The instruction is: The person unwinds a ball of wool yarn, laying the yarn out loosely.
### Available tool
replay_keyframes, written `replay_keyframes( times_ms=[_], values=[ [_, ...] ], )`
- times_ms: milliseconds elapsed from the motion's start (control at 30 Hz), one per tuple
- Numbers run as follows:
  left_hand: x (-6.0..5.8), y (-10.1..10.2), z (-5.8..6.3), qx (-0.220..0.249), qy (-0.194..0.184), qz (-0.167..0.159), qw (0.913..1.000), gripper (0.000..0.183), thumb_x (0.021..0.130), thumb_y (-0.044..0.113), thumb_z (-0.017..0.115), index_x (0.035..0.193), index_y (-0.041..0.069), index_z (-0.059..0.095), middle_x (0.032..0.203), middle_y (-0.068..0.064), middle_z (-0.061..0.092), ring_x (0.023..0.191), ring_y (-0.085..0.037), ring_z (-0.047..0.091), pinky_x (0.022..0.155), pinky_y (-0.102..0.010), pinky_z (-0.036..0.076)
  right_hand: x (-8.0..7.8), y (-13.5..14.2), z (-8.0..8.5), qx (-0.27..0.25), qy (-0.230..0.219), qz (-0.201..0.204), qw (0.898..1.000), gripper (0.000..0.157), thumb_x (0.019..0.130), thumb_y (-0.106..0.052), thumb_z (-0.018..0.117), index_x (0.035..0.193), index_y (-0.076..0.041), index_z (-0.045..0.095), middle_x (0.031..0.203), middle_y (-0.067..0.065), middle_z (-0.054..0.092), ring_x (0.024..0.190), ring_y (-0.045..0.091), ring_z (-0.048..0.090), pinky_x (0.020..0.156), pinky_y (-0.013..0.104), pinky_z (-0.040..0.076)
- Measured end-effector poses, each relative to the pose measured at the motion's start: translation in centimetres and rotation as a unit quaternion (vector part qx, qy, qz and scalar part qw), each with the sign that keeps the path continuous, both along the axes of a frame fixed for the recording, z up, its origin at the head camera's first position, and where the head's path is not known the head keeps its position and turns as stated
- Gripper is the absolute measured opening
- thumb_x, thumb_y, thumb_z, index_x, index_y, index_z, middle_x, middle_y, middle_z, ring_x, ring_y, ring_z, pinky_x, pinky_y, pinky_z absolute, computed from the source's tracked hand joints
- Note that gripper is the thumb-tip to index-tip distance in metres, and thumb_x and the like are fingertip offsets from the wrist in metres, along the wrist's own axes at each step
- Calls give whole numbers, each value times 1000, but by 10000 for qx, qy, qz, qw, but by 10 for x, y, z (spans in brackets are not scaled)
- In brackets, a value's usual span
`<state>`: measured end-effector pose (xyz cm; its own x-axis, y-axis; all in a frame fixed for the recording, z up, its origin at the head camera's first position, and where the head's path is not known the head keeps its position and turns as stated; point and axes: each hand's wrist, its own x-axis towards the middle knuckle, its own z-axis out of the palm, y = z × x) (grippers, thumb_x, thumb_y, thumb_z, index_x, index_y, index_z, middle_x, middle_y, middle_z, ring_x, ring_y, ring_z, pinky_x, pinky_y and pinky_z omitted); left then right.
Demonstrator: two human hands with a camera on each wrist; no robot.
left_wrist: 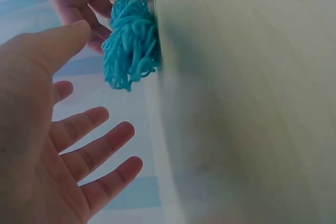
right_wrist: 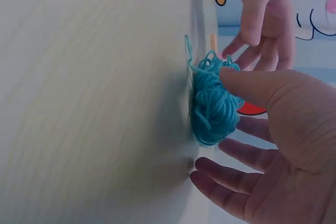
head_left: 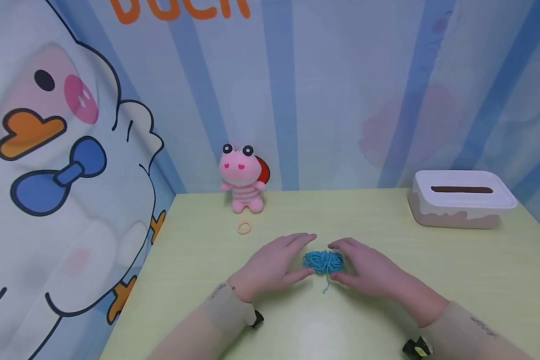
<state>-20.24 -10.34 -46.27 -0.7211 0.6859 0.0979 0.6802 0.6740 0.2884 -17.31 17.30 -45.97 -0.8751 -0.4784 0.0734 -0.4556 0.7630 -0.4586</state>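
A small bundle of blue yarn [head_left: 322, 262], cinched at its middle, lies on the table [head_left: 297, 320] between the two hands. A loose yarn tail points toward the person. At the bundle's left end is the left hand [head_left: 270, 265], its fingers spread and holding nothing; the left wrist view shows a gap between them and the yarn [left_wrist: 131, 45]. Around the right end curves the right hand [head_left: 369, 267], fingers relaxed and apart. In the right wrist view its thumb overlaps the yarn [right_wrist: 216, 106], with the other fingers extended beyond it.
A pink striped toy figure [head_left: 243, 180] stands at the back of the table, with a small orange ring [head_left: 244, 228] in front of it. Toward the back right sits a tissue box [head_left: 459, 207] with a white lid. A printed duck curtain [head_left: 333, 100] hangs behind.
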Motion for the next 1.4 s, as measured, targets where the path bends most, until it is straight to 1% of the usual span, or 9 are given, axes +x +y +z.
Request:
replay_keyframes(
  times_ms=[133, 433, 733, 867, 1100, 1200, 1267, 1333, 1400],
  values=[
    [-6, 8, -8, 288, -401, 179, 9986, 74, 107, 59, 66, 169, 26, 43, 168, 3, 55, 153, -21, 57, 128, -44, 48, -2, -3, -4, 0, 10, -31, 10000, 64, 94, -30, 88, 148, -5, 63, 147, 18, 69, 136, 40, 68, 114, 61, 57],
    [-11, 14, -21, 923, -1187, 372, 9879, 59, 109, 54, 65, 159, 23, 56, 152, 5, 68, 128, -13, 70, 114, -38, 58, -6, -5, -20, -432, 213, -151, 9987, 39, 94, -14, 86, 129, -3, 72, 130, 14, 78, 125, 38, 73, 111, 59, 59],
    [-12, 20, -33, 1633, -1808, 533, 9684, 45, 110, 54, 63, 144, 26, 67, 135, 8, 75, 120, -8, 68, 113, -36, 57, -5, -10, -31, -862, 637, -299, 9938, 34, 95, -8, 85, 127, -9, 73, 128, 9, 77, 123, 33, 74, 108, 55, 61],
    [-12, 19, -39, 2136, -2241, 755, 9479, 35, 110, 50, 64, 138, 30, 67, 131, 8, 77, 117, -8, 70, 111, -36, 57, -6, -12, -36, -1115, 1028, -227, 9882, 36, 93, -3, 85, 126, -11, 72, 129, 6, 76, 121, 29, 75, 105, 52, 63],
    [-12, 20, -39, 3329, -3230, 628, 8837, 25, 111, 35, 67, 130, 18, 65, 132, -9, 79, 112, -10, 74, 100, -26, 58, -7, -15, -40, -1481, 1573, -51, 9764, 41, 90, 3, 86, 125, -13, 73, 133, 3, 77, 125, 29, 75, 108, 52, 63],
    [-12, 22, -41, 3621, -3304, 620, 8694, 24, 110, 29, 70, 127, 12, 63, 130, -13, 78, 111, -10, 74, 95, -22, 59, -7, -17, -41, -1668, 1573, -82, 9733, 48, 89, 5, 85, 132, -10, 70, 139, 8, 75, 126, 32, 74, 105, 52, 64],
    [-12, 23, -43, 3801, -3248, 715, 8631, 24, 109, 25, 72, 124, 9, 63, 127, -14, 78, 109, -10, 73, 92, -21, 59, -6, -18, -41, -1911, 1255, -273, 9731, 55, 91, 6, 82, 142, -7, 63, 147, 13, 70, 126, 34, 74, 104, 51, 64],
    [-12, 25, -44, 3967, -3170, 893, 8568, 24, 108, 23, 74, 122, 7, 63, 123, -14, 77, 107, -9, 71, 93, -19, 58, -5, -19, -40, -2319, 625, -567, 9691, 60, 95, 7, 75, 150, -3, 54, 153, 17, 64, 127, 35, 73, 103, 47, 65],
    [-12, 25, -45, 4130, -3113, 1079, 8490, 23, 107, 20, 75, 120, 6, 63, 119, -13, 76, 104, -8, 69, 92, -18, 57, -3, -20, -40, -2824, -214, -884, 9550, 60, 101, 3, 68, 157, 0, 46, 156, 21, 61, 127, 36, 73, 102, 40, 66]
  ],
)
